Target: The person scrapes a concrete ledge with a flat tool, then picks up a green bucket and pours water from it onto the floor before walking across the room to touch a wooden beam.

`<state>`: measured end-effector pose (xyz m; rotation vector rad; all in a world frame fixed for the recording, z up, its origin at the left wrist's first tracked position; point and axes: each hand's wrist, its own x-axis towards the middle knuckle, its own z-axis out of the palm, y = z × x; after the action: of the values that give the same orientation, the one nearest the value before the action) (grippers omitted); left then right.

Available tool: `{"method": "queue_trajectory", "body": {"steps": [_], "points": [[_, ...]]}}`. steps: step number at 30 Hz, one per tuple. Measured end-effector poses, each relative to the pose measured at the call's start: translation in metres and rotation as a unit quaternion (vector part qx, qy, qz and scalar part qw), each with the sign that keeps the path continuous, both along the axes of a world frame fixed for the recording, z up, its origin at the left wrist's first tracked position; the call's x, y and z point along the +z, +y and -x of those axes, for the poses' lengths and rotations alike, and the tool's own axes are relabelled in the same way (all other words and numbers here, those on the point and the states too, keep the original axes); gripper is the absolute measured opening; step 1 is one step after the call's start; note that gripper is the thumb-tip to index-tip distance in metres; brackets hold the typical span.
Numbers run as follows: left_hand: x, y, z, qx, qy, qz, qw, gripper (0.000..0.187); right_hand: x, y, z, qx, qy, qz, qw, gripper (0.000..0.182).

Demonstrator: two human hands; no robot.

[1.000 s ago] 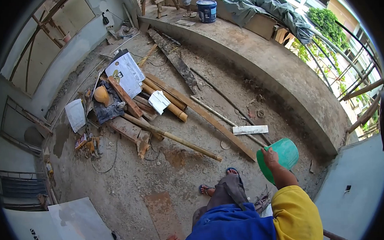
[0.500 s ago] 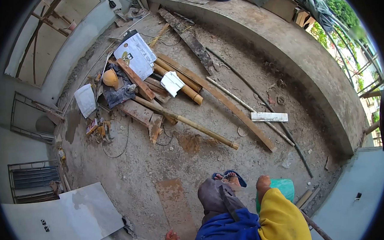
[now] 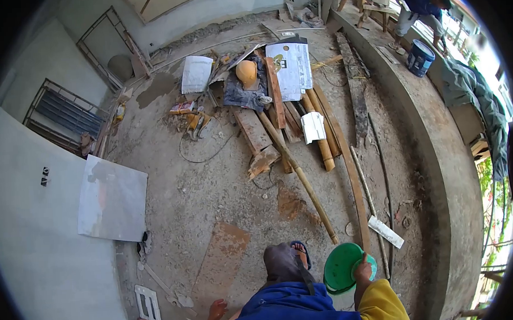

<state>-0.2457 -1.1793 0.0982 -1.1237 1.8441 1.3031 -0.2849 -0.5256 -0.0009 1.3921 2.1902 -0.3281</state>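
My right hand point(image 3: 362, 270) grips a green bucket point(image 3: 340, 264) by its rim, at the lower right beside my leg. The bucket's open top shows, and I make out nothing inside it. Low in the view, left of my blue clothing, hangs my left hand point(image 3: 218, 309), with its fingers apart and nothing in them. A flat brown board point(image 3: 221, 259) lies on the ground just beyond it. My sandalled foot point(image 3: 300, 254) stands on the rough floor ahead of me.
Bamboo poles point(image 3: 303, 183), planks and a yellow hard hat point(image 3: 246, 72) lie piled ahead. A low concrete ledge point(image 3: 440, 169) curves along the right. On it stand a paint bucket point(image 3: 420, 58) and a bending person point(image 3: 421, 8). A pale panel point(image 3: 114, 197) leans at the left wall.
The view has turned, so the pile sits further right and another person shows at the top right. The green bucket has swung forward, its opening now visible.
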Motion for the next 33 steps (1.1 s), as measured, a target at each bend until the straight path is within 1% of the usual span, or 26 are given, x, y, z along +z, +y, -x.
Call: {"method": "queue_trajectory", "body": {"steps": [1,2,3,5,6,7,8,9,10,11,12,13,14,16,17,18,19,20,21,25,27,29,30,31,33], "points": [[-0.013,-0.005,0.006,0.016,0.005,-0.013,1.0,0.052,0.02,0.001,0.029,-0.079,0.037,0.029,0.996,0.062],[-0.01,-0.003,0.022,0.009,0.004,0.003,1.0,0.053,0.04,0.0,0.055,-0.16,0.072,0.06,0.983,0.073],[-0.001,0.001,0.045,0.002,0.001,0.019,1.0,0.054,0.059,-0.002,0.078,-0.164,0.106,0.066,0.978,0.075],[0.007,0.0,0.085,0.029,0.048,-0.002,0.998,0.053,0.093,-0.012,0.132,-0.174,0.178,0.083,0.965,0.079],[0.004,-0.003,0.106,0.033,0.064,0.009,0.997,0.053,0.103,-0.02,0.159,-0.18,0.214,0.093,0.956,0.082],[0.002,-0.005,0.127,0.038,0.078,0.021,0.996,0.052,0.106,-0.029,0.186,-0.089,0.191,0.028,0.977,0.065],[0.005,-0.007,0.15,0.05,0.082,0.02,0.995,0.052,0.079,-0.011,0.206,-0.021,0.121,0.036,0.992,0.06],[0.009,-0.01,0.171,0.063,0.086,0.02,0.994,0.052,0.021,0.015,0.223,0.06,0.141,-0.039,0.987,0.059],[0.007,-0.015,0.186,0.083,0.104,0.02,0.991,0.053,-0.039,0.042,0.238,0.135,0.151,-0.127,0.971,0.058],[0.003,-0.021,0.199,0.104,0.121,0.02,0.987,0.054,-0.019,0.039,0.285,0.357,-0.144,-0.127,0.914,0.056],[0.004,-0.025,0.208,0.133,0.135,0.007,0.982,0.054,-0.035,0.048,0.318,0.263,-0.078,-0.086,0.958,0.051],[0.006,-0.028,0.216,0.16,0.147,-0.005,0.976,0.055,-0.071,0.064,0.347,0.163,-0.013,-0.04,0.986,0.046],[0.005,-0.029,0.223,0.187,0.159,-0.017,0.969,0.055,-0.057,0.049,0.38,0.104,0.01,-0.018,0.994,0.041],[0.0,-0.031,0.235,0.198,0.16,-0.012,0.967,0.055,-0.036,0.023,0.448,-0.017,0.061,0.015,0.998,0.03],[-0.001,-0.034,0.239,0.201,0.159,-0.008,0.966,0.055,-0.002,-0.003,0.482,-0.198,0.145,0.081,0.966,0.03],[0.0,-0.034,0.244,0.221,0.155,-0.007,0.963,0.055,0.033,-0.039,0.51,-0.182,0.143,0.095,0.968,0.029],[0.004,-0.031,0.248,0.241,0.148,-0.007,0.959,0.055,0.062,-0.076,0.535,-0.071,0.105,0.097,0.987,0.029],[0.006,-0.025,0.252,0.261,0.142,-0.01,0.955,0.054,0.085,-0.111,0.562,0.018,0.078,0.098,0.992,0.028],[0.014,-0.02,0.263,0.244,0.126,0.013,0.961,0.053,0.103,-0.148,0.588,0.07,0.071,0.117,0.988,0.027],[0.012,-0.02,0.298,0.3,0.149,0.006,0.942,0.052,0.091,-0.28,0.675,0.037,0.199,0.263,0.943,0.022],[0.029,-0.026,0.334,0.324,0.158,-0.005,0.933,0.053,0.122,-0.358,0.703,0.059,0.231,0.395,0.887,0.025],[0.047,-0.043,0.383,0.35,0.172,-0.026,0.92,0.056,0.138,-0.43,0.736,0.105,0.236,0.48,0.838,0.03],[0.057,-0.054,0.409,0.362,0.178,-0.037,0.914,0.058,0.162,-0.468,0.749,0.107,0.233,0.53,0.808,0.031],[0.07,-0.068,0.438,0.372,0.202,-0.072,0.903,0.06,0.183,-0.503,0.762,0.108,0.228,0.577,0.777,0.032],[0.1,-0.098,0.497,0.387,0.268,-0.146,0.87,0.068,0.192,-0.564,0.796,0.117,0.224,0.645,0.721,0.036]]}}
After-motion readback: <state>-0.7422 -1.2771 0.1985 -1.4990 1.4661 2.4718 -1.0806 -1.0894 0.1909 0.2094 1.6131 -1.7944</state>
